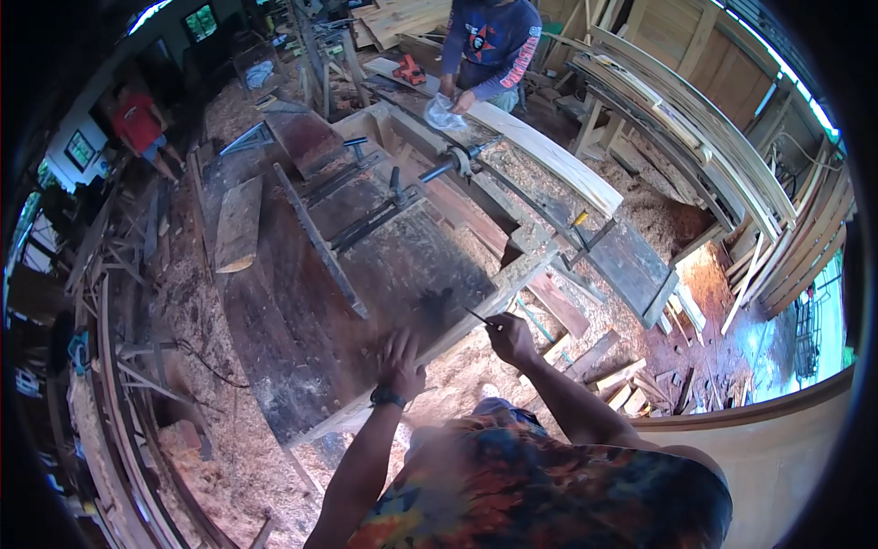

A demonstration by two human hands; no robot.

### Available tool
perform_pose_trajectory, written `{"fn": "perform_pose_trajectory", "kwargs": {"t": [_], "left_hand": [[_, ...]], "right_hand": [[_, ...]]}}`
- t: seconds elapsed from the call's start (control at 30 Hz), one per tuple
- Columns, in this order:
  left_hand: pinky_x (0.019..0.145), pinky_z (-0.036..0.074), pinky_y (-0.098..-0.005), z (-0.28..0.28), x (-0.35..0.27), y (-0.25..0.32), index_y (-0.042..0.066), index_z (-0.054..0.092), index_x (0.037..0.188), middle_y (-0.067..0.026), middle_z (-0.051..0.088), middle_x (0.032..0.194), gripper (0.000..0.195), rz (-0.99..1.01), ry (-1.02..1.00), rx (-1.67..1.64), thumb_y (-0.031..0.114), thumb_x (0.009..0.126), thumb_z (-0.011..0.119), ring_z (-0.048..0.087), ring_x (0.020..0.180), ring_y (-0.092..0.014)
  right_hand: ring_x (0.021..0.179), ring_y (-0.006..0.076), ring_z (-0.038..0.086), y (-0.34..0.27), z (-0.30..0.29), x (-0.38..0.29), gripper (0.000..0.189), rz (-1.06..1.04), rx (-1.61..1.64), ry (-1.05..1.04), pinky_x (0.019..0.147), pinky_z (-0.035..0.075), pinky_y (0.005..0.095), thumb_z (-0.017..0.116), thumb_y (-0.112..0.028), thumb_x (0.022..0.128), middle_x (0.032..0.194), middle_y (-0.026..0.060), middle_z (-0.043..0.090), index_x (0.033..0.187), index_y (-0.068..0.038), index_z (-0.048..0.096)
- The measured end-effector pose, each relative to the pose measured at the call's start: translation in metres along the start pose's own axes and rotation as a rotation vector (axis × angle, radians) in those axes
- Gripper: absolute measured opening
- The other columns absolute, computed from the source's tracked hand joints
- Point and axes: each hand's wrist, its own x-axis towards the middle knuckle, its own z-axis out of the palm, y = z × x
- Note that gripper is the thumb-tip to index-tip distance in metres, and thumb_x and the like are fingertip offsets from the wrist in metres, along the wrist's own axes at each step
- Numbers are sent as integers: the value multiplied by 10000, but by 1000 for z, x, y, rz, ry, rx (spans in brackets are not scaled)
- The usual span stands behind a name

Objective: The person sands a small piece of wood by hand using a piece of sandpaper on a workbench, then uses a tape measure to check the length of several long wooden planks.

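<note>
My right hand is closed around a thin, dark, pointed tool, whose tip points left over the near edge of a dark wooden workbench. The tool's exact kind is unclear. My left hand, with a dark watch on the wrist, rests on the bench's near edge, fingers spread and holding nothing that shows. A long narrow wooden strip lies on the bench to the left. Beyond it are two bar clamps with dark handles.
Across the bench a person holds clear plastic over a long pale board; an orange power tool lies nearby. Another person in red stands far left. Stacked boards stand right. Wood offcuts and shavings cover the floor.
</note>
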Motion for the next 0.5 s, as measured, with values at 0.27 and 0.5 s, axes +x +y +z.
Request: {"fn": "perform_pose_trajectory", "kwargs": {"t": [0.27,0.5], "left_hand": [[1197,334,-540,-4,3,3,30,542,1445,-161,440,1582,785,-8,-41,7,115,712,811,380,1455,-404],[1189,334,-559,-2,1,5,48,527,1462,-180,423,1588,799,-24,-56,-3,122,720,815,363,1460,-432]], "right_hand": [[863,366,738,159,-10,-146,254,507,-349,-292,775,586,440,645,-289,851,928,193,754,947,-105,791],[1082,303,732,261,-6,-311,344,762,-627,-1148,906,580,420,587,-298,940,1170,156,756,1122,-86,786]]}}
